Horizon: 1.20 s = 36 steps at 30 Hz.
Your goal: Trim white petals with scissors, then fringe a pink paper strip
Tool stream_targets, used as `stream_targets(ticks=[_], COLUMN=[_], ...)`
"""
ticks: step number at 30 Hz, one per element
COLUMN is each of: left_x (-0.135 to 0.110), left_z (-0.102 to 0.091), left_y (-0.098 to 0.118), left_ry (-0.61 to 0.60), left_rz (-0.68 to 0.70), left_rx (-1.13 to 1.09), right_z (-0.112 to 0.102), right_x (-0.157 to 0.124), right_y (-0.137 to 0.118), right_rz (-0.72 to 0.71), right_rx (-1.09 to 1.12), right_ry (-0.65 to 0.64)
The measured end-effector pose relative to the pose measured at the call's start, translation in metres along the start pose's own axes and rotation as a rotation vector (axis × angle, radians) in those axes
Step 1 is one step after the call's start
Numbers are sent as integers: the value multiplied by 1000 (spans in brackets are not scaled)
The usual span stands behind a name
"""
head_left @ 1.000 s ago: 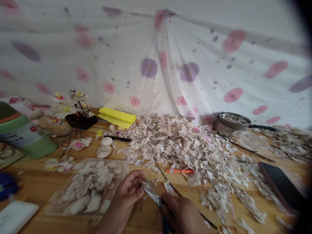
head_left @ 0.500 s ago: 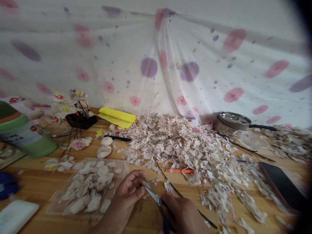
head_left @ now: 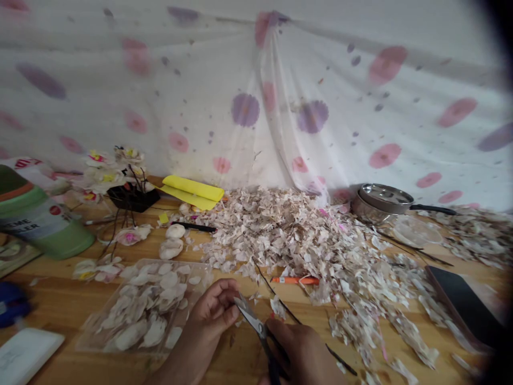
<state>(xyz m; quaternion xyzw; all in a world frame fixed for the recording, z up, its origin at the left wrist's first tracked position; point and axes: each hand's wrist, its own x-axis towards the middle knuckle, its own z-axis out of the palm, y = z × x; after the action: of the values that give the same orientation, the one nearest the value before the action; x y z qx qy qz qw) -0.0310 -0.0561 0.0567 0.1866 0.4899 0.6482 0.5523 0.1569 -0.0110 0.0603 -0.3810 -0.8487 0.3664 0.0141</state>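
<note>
My right hand (head_left: pixel 302 350) grips a pair of scissors (head_left: pixel 253 321) with dark handles, whose metal blades point up and left. The blade tips reach the fingertips of my left hand (head_left: pixel 212 313). Thumb and fingers of that hand are pinched together; whatever sits between them is too small or hidden to make out. Left of my left hand lies a shallow clear plastic tray (head_left: pixel 90 337) with whitish, rounded petal-like pieces (head_left: pixel 138 302) in it. Beyond both hands spreads a large heap of pale, papery scraps (head_left: pixel 280 230).
Handmade white flowers (head_left: pixel 106 176), a green tub (head_left: pixel 56 230) and a rolled yellow sheet (head_left: pixel 192 191) stand at the back left. An orange marker (head_left: pixel 296 280) lies before the heap. To the right are a metal pan (head_left: pixel 380 200) and a phone (head_left: pixel 465 305).
</note>
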Motion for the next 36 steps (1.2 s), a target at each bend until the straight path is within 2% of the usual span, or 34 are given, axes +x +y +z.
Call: stream_targets(ticks=[14, 29, 36], left_x=[-1, -3, -3], left_z=[0, 2, 4], left_y=[-1, 2, 5], left_ry=[-2, -3, 13], left_rz=[5, -17, -19], left_rx=[14, 31, 42], right_z=[-2, -2, -5], right_x=[-2, -2, -3], right_y=[-2, -1, -4], right_rz=[13, 12, 38], right_rx=[73, -25, 2], right_ry=[5, -7, -24])
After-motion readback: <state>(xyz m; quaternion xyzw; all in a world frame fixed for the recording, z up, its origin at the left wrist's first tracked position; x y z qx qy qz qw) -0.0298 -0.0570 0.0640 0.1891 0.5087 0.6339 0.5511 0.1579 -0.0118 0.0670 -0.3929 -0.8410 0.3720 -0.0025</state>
